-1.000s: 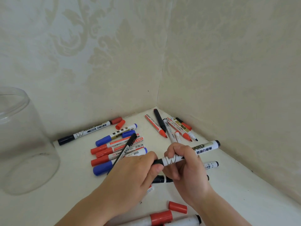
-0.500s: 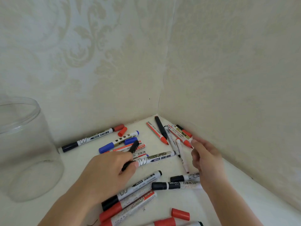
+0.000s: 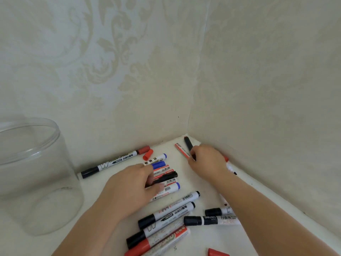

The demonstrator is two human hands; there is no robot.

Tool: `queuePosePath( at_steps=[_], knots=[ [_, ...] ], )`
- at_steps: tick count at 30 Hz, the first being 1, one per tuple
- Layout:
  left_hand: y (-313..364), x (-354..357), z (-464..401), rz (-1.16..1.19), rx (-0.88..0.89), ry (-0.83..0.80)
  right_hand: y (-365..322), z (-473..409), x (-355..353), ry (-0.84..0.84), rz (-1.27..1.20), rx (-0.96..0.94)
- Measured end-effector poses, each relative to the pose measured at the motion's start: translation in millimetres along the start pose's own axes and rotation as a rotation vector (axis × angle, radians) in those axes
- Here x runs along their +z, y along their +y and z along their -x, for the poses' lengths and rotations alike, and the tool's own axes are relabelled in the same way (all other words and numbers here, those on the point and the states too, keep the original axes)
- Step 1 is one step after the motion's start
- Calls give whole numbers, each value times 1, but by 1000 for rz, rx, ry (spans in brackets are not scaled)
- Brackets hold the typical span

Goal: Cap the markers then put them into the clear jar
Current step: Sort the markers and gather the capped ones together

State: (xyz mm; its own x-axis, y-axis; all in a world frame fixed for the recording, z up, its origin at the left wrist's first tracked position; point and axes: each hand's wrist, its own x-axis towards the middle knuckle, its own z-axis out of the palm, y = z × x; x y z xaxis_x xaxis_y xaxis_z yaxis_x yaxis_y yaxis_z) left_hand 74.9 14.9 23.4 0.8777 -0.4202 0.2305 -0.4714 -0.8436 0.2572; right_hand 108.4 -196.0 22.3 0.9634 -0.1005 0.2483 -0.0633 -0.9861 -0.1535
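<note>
Left hand: the left hand (image 3: pixel 132 187) lay palm-down over the middle cluster of markers, its fingers curled round a slim black pen (image 3: pixel 167 177) whose free end pointed right.
Right hand: the right hand (image 3: pixel 206 160) reached into the back corner, fingers bent down over the markers there; whether it gripped any of them could not be told.
Corner markers: a red-capped marker (image 3: pixel 181 150) and a black marker (image 3: pixel 188 143) stuck out from under the right fingers, close to where the two walls (image 3: pixel 258 89) met.
Clear jar: the clear jar (image 3: pixel 35 174) stood upright at the far left, mouth open, well apart from both hands.
Back edge: a long white marker with a black cap (image 3: pixel 108 164) lay along the foot of the back wall, a loose red cap (image 3: pixel 148 154) just beside its red end.
Near pile: capped black and red markers (image 3: pixel 166 224) lay crossed near the lower edge, between the two forearms.
Open room: a bare strip of white table (image 3: pixel 96 185) ran between the jar and the left hand.
Bottom edge: a second loose red cap (image 3: pixel 217 253) was cut off by the frame.
</note>
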Motion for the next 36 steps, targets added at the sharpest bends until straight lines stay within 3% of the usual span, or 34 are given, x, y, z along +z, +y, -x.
queuePosePath(
  at_steps=[4,8,11,15,18,21,24,29,36],
  knots=[
    [-18,13,-31,75,-54,153,-6,-16,10,-35,282,-54],
    [-28,25,-64,-25,-119,173,-12,-21,18,-61,274,-51],
    [-30,31,-89,-99,-189,88,-9,-20,10,-90,-68,106],
    [-35,41,-114,-160,-254,-65,1,-6,-17,-75,-740,301],
    [-37,44,-123,-115,-227,-135,10,15,-31,-49,-1026,389],
    [-23,31,-118,127,-143,-17,16,42,-39,-73,-1266,430],
    [8,9,-85,619,-111,122,15,67,-43,-86,-1444,440],
    [41,-7,-9,1349,-240,163,6,88,-41,-7,-1766,471],
    [50,4,26,1307,-239,84,-3,105,-31,-26,-1866,410]
  ],
)
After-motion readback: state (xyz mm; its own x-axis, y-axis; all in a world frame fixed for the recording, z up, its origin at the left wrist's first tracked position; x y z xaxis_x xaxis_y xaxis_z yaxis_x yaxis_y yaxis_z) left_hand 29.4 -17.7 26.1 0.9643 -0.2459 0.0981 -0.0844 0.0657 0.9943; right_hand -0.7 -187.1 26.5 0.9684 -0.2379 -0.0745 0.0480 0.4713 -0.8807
